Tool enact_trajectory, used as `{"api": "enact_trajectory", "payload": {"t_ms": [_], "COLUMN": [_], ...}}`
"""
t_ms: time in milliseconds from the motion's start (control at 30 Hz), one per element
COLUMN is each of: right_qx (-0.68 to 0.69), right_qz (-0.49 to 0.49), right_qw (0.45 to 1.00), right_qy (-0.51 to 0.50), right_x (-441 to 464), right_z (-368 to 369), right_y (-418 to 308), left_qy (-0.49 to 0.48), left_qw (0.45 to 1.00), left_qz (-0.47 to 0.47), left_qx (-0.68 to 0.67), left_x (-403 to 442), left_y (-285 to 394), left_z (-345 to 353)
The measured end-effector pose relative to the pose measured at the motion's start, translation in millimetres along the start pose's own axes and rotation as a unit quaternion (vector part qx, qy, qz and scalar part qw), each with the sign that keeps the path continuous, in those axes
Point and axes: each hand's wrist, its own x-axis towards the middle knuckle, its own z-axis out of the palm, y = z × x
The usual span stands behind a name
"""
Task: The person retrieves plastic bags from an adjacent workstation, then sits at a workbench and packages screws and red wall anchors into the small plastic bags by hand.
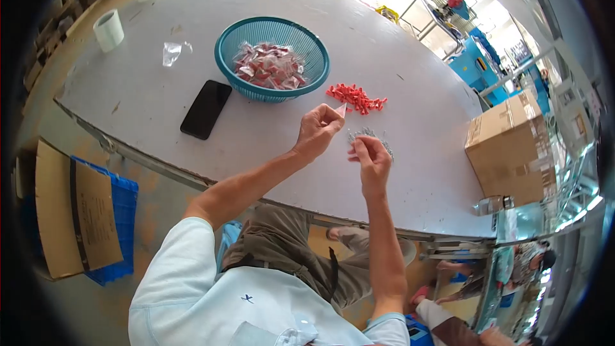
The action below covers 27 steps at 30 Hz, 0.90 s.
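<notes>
My left hand (318, 129) is closed in a pinch on a small clear plastic bag (341, 109) that looks pinkish. Just to the right, my right hand (371, 159) has thumb and fingers drawn together at the near edge of a pile of small grey metal screws (368, 133). Whatever sits in those fingertips is too small to make out. Beyond both hands lies a heap of red plastic wall plugs (359, 98). A teal plastic basket (225, 67) holds many filled clear bags (269, 67) with red pieces inside.
On the grey table (416, 173) a black phone (205, 109) lies left of the basket. Farther left are a crumpled plastic piece (172, 53) and white tape rolls (109, 30). A cardboard box (509, 147) stands at the right edge. Other people (461, 288) sit at lower right.
</notes>
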Motion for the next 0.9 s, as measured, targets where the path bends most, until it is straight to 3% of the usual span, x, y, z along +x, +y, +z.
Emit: {"api": "enact_trajectory", "payload": {"t_ms": [100, 200, 267, 300, 367, 567, 667, 733, 833, 900], "right_qx": [0.083, 0.162, 0.238, 0.237, 0.275, 0.262, 0.23, 0.255, 0.275, 0.173], "right_qz": [0.011, 0.042, 0.055, 0.06, 0.049, 0.117, 0.064, 0.025, 0.009, -0.004], "right_qw": [0.996, 0.986, 0.969, 0.969, 0.96, 0.958, 0.971, 0.967, 0.96, 0.981], "right_qy": [0.015, 0.028, 0.031, 0.03, -0.025, -0.016, -0.002, 0.01, 0.049, 0.086], "right_x": [22, 28, 31, 31, 38, 53, 54, 52, 53, 56], "right_z": [33, 44, 43, 41, 41, 39, 41, 44, 48, 40], "right_y": [8, 27, 39, 42, 48, 71, 77, 98, 94, 92], "left_qy": [-0.004, -0.023, -0.043, -0.041, -0.04, -0.075, -0.077, -0.103, -0.121, -0.125], "left_qw": [0.998, 0.991, 0.948, 0.949, 0.901, 0.878, 0.859, 0.894, 0.843, 0.819], "left_qz": [-0.006, 0.045, 0.19, 0.186, 0.305, 0.203, 0.268, 0.181, 0.217, 0.225], "left_qx": [0.057, 0.12, 0.25, 0.25, 0.307, 0.426, 0.429, 0.396, 0.477, 0.512], "left_x": [-3, -1, 1, 0, 5, 9, 13, 9, 7, 7], "left_y": [1, 1, 3, 3, 4, 2, -11, -24, -14, -18], "left_z": [-4, -5, -7, -7, -11, -16, -18, -16, -5, -1]}}
